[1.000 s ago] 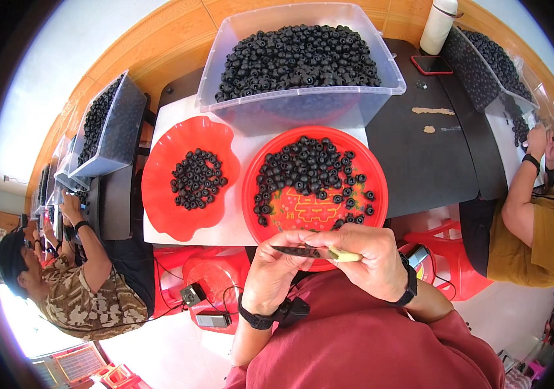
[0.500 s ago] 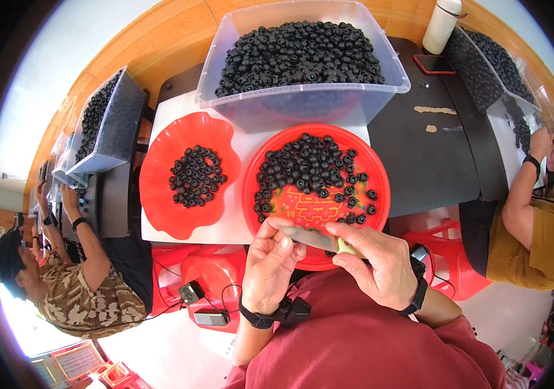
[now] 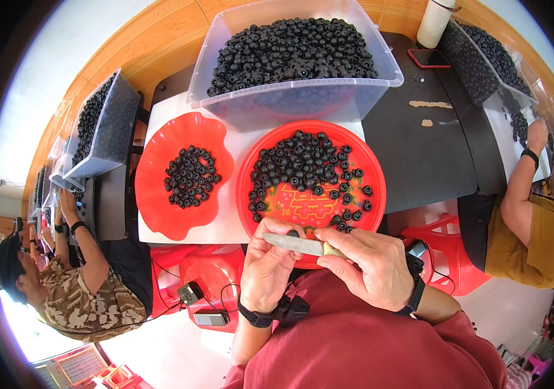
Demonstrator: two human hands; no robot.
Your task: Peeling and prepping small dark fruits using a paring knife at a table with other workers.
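Note:
My right hand is closed around the pale yellow-green handle of a small knife. Its blade points left, across the fingers of my left hand. Pinched in those left fingers is a small black round piece, partly hidden behind the blade. Both hands are over the near rim of a round red tray. Many loose black round pieces with holes lie in that tray, heaped at its far side. To the left, a wavy-edged red plate bears a smaller group of similar pieces.
Beyond the tray stands a large clear plastic bin full of black pieces. A phone and a white bottle are at the back right. Co-workers sit at left and right. Red stools stand below the table.
The knife blade has moved left and lies flatter over my left fingers. The black piece now shows behind the blade. The whole view has shifted slightly.

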